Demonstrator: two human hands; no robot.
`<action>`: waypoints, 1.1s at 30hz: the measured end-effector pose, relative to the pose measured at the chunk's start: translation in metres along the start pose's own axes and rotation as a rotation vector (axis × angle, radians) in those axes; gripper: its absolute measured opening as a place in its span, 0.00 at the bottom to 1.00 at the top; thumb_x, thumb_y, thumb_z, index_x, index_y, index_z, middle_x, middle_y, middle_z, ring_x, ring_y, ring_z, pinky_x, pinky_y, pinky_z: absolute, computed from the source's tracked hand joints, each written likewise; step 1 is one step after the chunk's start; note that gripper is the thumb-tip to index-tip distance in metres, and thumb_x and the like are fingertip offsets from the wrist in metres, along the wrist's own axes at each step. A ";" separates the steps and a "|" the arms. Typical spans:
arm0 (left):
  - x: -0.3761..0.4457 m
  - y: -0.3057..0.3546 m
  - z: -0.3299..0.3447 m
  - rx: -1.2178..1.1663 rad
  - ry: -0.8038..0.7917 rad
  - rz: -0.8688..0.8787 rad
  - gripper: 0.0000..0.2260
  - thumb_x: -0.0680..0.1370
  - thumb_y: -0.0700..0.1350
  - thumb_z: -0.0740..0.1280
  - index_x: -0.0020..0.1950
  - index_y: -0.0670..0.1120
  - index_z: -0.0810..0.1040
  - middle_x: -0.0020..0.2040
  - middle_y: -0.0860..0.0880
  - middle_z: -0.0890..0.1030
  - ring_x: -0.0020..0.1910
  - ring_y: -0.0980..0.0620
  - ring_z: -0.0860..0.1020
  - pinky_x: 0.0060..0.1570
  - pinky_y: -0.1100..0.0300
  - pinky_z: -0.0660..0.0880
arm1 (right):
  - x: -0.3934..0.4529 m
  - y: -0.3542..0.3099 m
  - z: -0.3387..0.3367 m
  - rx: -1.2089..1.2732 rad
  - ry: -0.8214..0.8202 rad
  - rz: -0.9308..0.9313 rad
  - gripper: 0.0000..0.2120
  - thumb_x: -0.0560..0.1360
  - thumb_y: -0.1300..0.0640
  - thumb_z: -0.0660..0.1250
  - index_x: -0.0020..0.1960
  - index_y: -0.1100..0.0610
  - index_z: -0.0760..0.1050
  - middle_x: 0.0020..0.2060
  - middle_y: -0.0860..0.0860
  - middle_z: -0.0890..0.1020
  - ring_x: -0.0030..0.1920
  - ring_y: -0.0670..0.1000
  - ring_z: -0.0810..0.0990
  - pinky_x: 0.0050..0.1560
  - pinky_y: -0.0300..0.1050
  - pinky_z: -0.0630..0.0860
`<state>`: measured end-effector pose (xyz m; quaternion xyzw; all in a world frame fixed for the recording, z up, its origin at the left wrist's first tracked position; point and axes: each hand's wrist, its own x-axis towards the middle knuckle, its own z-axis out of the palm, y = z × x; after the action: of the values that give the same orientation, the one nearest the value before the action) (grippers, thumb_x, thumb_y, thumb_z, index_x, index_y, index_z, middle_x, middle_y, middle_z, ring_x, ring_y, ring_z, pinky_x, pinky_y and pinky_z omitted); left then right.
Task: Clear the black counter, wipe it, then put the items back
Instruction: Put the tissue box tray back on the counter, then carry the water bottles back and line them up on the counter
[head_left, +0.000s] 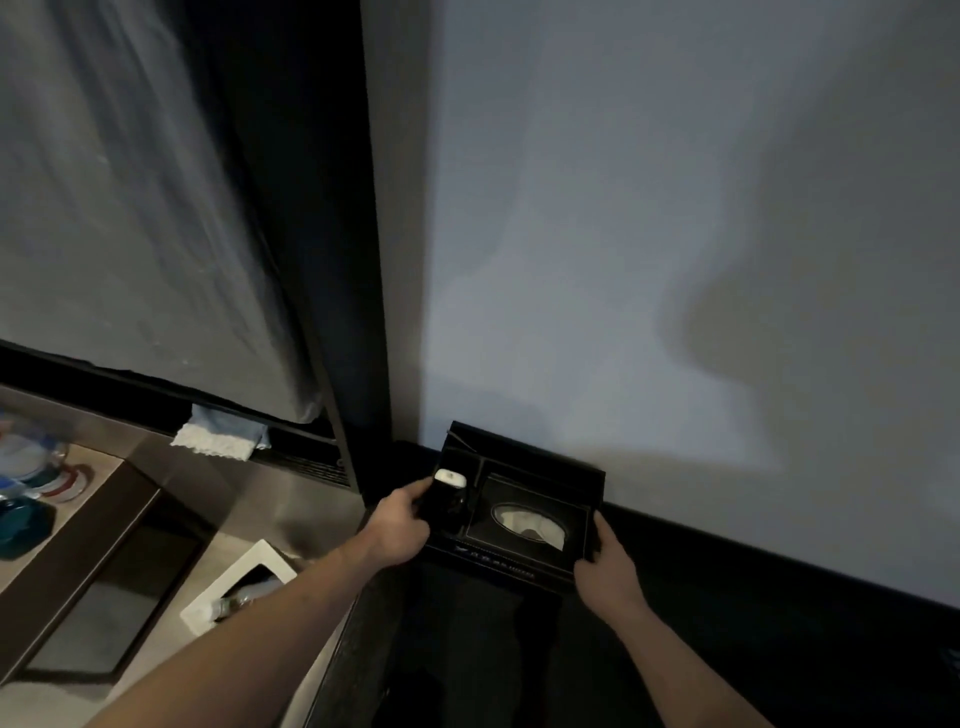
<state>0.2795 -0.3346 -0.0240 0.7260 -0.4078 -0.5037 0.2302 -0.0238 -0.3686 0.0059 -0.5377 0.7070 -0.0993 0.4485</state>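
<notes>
Here, at the far left, a wooden side shelf (78, 499) carried blurred cups, and a pale cloth (221, 436) lay on the ledge beneath the curtain. A white box (249, 577) sat lower, near the left forearm. The left hand (397, 525) gripped the left end of the black organiser tray (519, 561), fingers curled round its edge beside a small white-topped item (451, 478). The tray stood at the back corner of the black surface (467, 649), against the wall. The right hand (605, 569) held its right end, fingers wrapped under the rim. Judging by this, either clearing or returning was under way; which one could not be told. The dark surface hid any wipe marks, and the tray's contents were hard to make out.
</notes>
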 end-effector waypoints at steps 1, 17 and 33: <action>-0.006 -0.001 0.002 -0.025 -0.002 -0.011 0.36 0.73 0.32 0.63 0.80 0.52 0.66 0.65 0.50 0.81 0.63 0.52 0.80 0.64 0.54 0.78 | -0.006 -0.003 0.001 -0.007 -0.020 -0.013 0.40 0.78 0.68 0.65 0.84 0.47 0.54 0.80 0.52 0.64 0.79 0.55 0.65 0.77 0.51 0.66; -0.338 -0.118 -0.022 0.422 0.154 0.027 0.31 0.74 0.48 0.68 0.77 0.58 0.67 0.77 0.60 0.63 0.75 0.56 0.66 0.74 0.62 0.64 | -0.237 -0.004 0.059 -0.254 -0.357 -0.425 0.35 0.80 0.58 0.68 0.81 0.40 0.58 0.81 0.40 0.59 0.79 0.45 0.61 0.78 0.46 0.65; -0.520 -0.317 -0.194 0.479 0.467 -0.122 0.32 0.78 0.59 0.66 0.80 0.60 0.60 0.82 0.57 0.58 0.78 0.54 0.63 0.74 0.62 0.60 | -0.405 -0.110 0.282 -0.626 -0.596 -0.655 0.37 0.79 0.46 0.67 0.83 0.41 0.53 0.82 0.39 0.51 0.82 0.47 0.53 0.82 0.51 0.54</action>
<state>0.4890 0.2571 0.0977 0.8782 -0.4065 -0.2267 0.1099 0.2665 0.0272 0.1250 -0.8426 0.3404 0.1386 0.3936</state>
